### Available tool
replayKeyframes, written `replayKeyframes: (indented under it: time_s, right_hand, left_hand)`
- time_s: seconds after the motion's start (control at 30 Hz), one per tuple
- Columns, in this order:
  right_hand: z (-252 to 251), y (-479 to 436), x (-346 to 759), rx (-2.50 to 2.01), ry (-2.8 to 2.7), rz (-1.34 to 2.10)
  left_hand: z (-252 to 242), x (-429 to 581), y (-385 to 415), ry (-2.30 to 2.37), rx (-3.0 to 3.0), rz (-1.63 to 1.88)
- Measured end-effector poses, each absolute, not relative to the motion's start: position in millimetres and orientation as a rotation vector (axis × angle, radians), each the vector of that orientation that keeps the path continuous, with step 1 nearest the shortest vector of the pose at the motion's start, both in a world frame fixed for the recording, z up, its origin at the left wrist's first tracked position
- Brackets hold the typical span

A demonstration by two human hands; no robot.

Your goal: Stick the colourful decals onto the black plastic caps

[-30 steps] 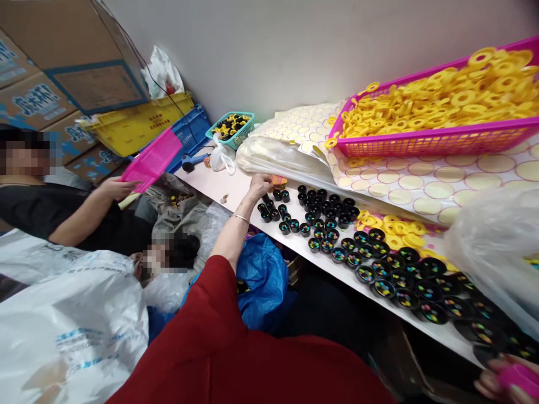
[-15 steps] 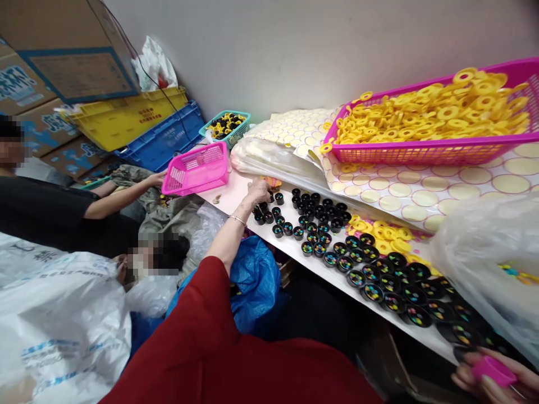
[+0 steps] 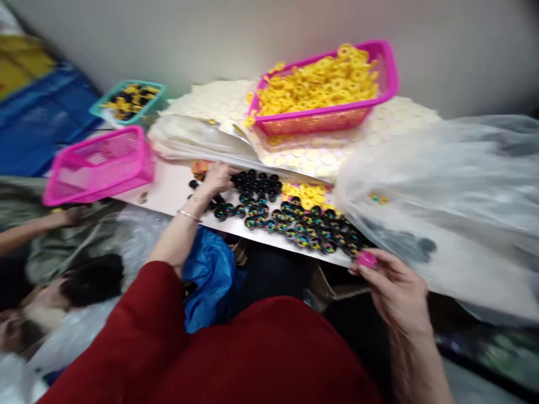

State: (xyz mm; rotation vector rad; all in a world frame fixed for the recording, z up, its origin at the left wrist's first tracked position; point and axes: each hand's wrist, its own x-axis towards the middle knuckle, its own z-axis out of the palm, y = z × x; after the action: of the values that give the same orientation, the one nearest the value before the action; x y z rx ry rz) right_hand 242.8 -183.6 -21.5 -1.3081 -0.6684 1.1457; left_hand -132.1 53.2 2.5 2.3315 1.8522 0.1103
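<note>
My left hand [image 3: 219, 178], with a bracelet at its wrist, reaches over the left end of the black cups [image 3: 263, 185]. Its fingertips are at the cups, but blur hides whether they grip one. Many of these small round cups stand in rows on the white table, and the nearer ones hold bits of several colours. In my right hand [image 3: 398, 283], thumb and fingers close on a small pink cup [image 3: 367, 259], just off the right end of the rows. Flat yellow rings [image 3: 305, 194] lie behind the cups.
A pink basket [image 3: 309, 119] heaped with yellow rings stands at the back. A second pink basket [image 3: 99, 163] is at the left, near a teal basket [image 3: 147, 109] of yellow and black pieces. Clear plastic [image 3: 455, 185] covers the right side. Another person's arm [image 3: 33, 227] shows at left.
The view has swung to the right. My left hand has moved right along the cups. My right hand, still with the pink cup, now shows more fully. The other person's hand is lower beside the basket.
</note>
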Motion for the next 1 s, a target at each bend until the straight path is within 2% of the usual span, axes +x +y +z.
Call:
replayKeyframes:
  time_s: [0.33,0.5,0.67,0.83,1.0]
  right_hand:
    - [-30.1,-185.5,253.8,-1.107,-0.918,0.935]
    - [-32.5,-171.1,289.6,-1.282,-0.947,0.76]
    - [-35.7,-101.6,351.0,-1.721,-1.313,0.329]
    - [-27.7,-29.5,359.9,-2.239,-1.794,0.353]
    - [-35.3,4.6,332.9,-2.171,-1.795,0.474]
  left_hand:
    - [-8.1,-139.9,63.9,1.967,2.201,0.173]
    - [1.1,-153.8,63.1,1.943,2.05,0.725]
    - [17.8,-115.5,39.0,1.513,1.733,1.244]
    - [27.6,-30.2,-4.4,1.142,1.619,1.205]
    - [18.1,30.5,-33.1,0.927,1.557,1.141]
